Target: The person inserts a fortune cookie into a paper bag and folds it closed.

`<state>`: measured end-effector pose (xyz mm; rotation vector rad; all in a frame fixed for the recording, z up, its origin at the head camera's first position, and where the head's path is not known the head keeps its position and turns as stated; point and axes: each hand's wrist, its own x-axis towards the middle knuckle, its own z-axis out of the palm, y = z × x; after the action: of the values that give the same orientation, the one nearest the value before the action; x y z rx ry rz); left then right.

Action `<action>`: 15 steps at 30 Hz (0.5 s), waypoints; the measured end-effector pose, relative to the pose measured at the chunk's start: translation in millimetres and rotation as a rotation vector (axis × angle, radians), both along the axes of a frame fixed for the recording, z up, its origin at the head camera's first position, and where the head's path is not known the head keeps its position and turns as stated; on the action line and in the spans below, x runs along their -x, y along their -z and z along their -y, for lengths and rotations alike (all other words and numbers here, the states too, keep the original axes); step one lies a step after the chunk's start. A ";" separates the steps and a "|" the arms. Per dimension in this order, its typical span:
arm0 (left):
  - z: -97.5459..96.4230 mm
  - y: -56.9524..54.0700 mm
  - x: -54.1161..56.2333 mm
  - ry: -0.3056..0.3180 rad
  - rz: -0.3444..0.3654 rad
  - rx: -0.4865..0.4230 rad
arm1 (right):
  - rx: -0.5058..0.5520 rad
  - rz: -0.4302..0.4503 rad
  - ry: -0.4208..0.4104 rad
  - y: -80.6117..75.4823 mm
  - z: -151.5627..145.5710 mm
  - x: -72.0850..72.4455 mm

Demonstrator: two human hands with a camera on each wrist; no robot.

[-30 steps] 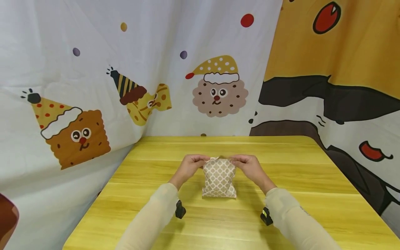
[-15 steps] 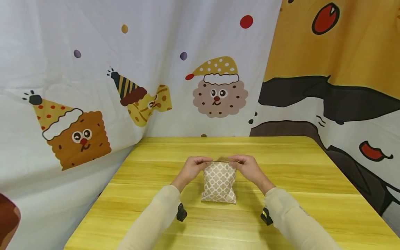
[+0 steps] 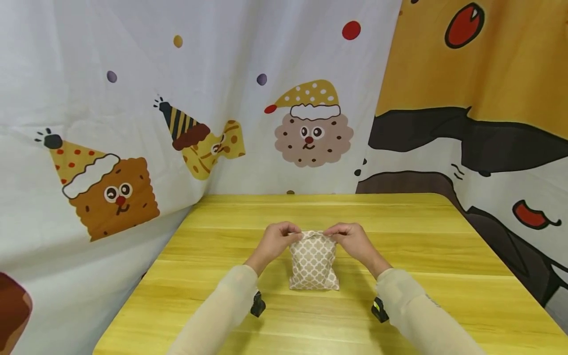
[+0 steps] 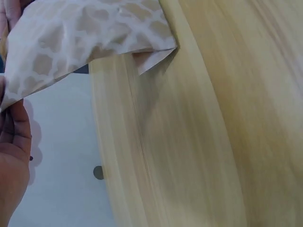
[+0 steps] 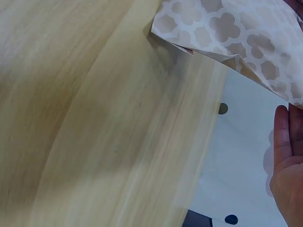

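A small paper bag with a beige and white lattice pattern stands on the wooden table, its top edge creased and partly turned over. At its upper left corner my left hand pinches the paper between thumb and fingers. My right hand pinches the upper right corner the same way. In the left wrist view the bag slants across the top, the left hand at its edge. The right wrist view has the bag beside the right hand. What the bag holds is hidden.
The yellow wooden table runs back to a white curtain printed with cartoon biscuits. On the right hangs an orange, black and white printed cloth. Dark camera mounts hang under both wrists.
Brown paper showed at the bag's top half a second ago; now the top shows patterned paper folded over. Both hands stay at the corners, and the bag has shifted slightly toward me.
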<state>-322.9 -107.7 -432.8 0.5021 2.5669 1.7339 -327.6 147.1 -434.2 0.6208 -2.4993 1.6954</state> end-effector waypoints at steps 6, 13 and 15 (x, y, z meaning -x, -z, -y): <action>-5.9 -4.3 -2.1 -0.009 -0.040 -0.049 | 0.041 0.096 -0.084 -9.6 -4.1 -1.0; -9.8 -9.5 -5.8 -0.001 -0.085 -0.038 | -0.109 0.183 -0.131 -22.3 0.2 -1.0; -10.5 -9.4 -5.6 0.003 -0.090 -0.023 | -0.153 0.149 -0.106 -21.3 0.9 -0.9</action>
<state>-317.2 -97.1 -423.4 0.5970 2.6064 1.7828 -326.7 146.2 -412.8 0.6739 -2.7676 1.6530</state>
